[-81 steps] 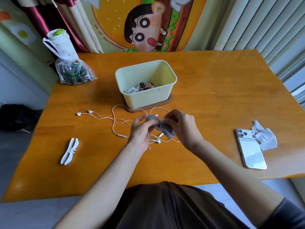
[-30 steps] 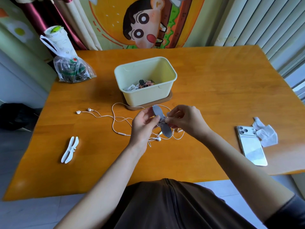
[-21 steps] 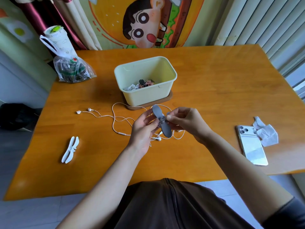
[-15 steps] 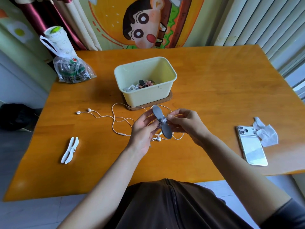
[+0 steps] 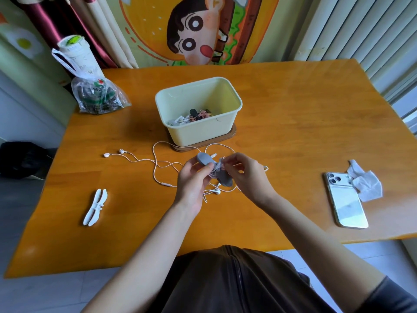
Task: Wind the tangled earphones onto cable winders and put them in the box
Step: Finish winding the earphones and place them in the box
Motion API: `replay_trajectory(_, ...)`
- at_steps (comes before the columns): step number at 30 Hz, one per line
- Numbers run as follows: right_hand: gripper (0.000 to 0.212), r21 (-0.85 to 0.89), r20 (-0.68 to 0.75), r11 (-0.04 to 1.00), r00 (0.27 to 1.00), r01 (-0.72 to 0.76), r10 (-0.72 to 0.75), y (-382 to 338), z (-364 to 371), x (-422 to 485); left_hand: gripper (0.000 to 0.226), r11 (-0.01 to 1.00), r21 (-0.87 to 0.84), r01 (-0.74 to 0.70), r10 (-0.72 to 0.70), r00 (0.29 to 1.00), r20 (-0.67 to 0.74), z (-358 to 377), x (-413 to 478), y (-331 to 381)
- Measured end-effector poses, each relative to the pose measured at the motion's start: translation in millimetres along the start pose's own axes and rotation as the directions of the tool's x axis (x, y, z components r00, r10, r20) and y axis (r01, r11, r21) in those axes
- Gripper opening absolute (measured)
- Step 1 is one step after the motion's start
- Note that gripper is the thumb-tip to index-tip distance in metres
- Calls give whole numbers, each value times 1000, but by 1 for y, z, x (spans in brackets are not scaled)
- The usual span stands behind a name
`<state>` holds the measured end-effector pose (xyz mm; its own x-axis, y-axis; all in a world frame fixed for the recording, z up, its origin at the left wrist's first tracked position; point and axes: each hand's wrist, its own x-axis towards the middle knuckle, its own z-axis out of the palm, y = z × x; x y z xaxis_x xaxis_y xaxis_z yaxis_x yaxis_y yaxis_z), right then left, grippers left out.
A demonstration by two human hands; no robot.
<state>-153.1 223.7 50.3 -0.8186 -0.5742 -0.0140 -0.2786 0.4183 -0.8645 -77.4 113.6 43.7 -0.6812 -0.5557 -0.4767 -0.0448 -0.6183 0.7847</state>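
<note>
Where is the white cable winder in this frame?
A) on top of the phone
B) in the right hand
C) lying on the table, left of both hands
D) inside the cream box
C: the white cable winder lies on the table, well left of the left hand holding the grey winder and the right hand pinching the earphone cable at it.

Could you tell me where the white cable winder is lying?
Head view: the white cable winder lies flat on the table, well left of the left hand.

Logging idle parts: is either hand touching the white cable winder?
No, the white cable winder lies on the table, apart from the left hand and right hand.
</note>
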Motion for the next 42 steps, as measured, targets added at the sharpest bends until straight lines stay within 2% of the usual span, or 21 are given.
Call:
replay_trajectory(5, 18, -155, 63, 982, 994, 103, -95, 5, 5, -4, 42, 994, -104, 33, -46, 991, -126, -5, 12, 5)
replay_trajectory(9, 28, -262, 83, 954, 988, 147, -130, 5, 8, 2, 40, 996, -84, 29, -39, 992, -120, -5, 19, 11)
replay_trajectory(12, 23, -258, 113, 951, 983, 171, -146, 2, 8, 14, 37, 999, 33, 9, -5, 994, -109, -8, 30, 17)
replay_trajectory(14, 21, -261, 125, 949, 981, 176, -148, -3, 7, 26, 27, 961, 271, -56, 83, 993, -88, -10, 42, 26)
replay_trajectory(17, 18, -276, 104, 949, 986, 152, -128, -13, 1, 56, 20, 755, 610, -241, 292, 956, 16, -19, 64, 49)
replay_trajectory(18, 17, -281, 89, 949, 988, 144, -123, -16, -3, 66, 23, 628, 715, -306, 368, 927, 74, -23, 69, 56)
replay_trajectory(20, 16, -292, 66, 947, 990, 138, -124, -24, -7, 93, 29, 225, 895, -385, 493, 837, 236, -33, 85, 70)
replay_trajectory(21, 16, -297, 58, 945, 991, 136, -124, -28, -8, 107, 31, 33, 920, -391, 503, 801, 323, -39, 93, 75)
replay_trajectory(22, 16, -304, 56, 943, 991, 133, -122, -31, -8, 122, 32, -88, 916, -391, 493, 782, 381, -43, 100, 80)
replay_trajectory(23, 17, -314, 58, 941, 992, 124, -111, -32, -5, 139, 32, -138, 916, -378, 472, 788, 396, -48, 109, 84)
replay_trajectory(27, 19, -402, 105, 914, 994, 54, -13, -25, 15, 195, 26, -115, 932, -344, 423, 832, 359, -58, 130, 92)
replay_trajectory(32, 25, -461, 211, 887, 969, -18, 129, -26, 47, 236, 7, -95, 917, -387, 424, 818, 389, -57, 137, 97)
replay_trajectory(37, 24, -569, 276, 822, 934, -33, 229, -18, 73, 264, 5, -60, 899, -434, 415, 808, 417, -61, 141, 98)
replay_trajectory(42, 38, -606, 332, 795, 904, -16, 271, -11, 88, 266, 5, 0, 899, -438, 414, 818, 398, -66, 146, 95)
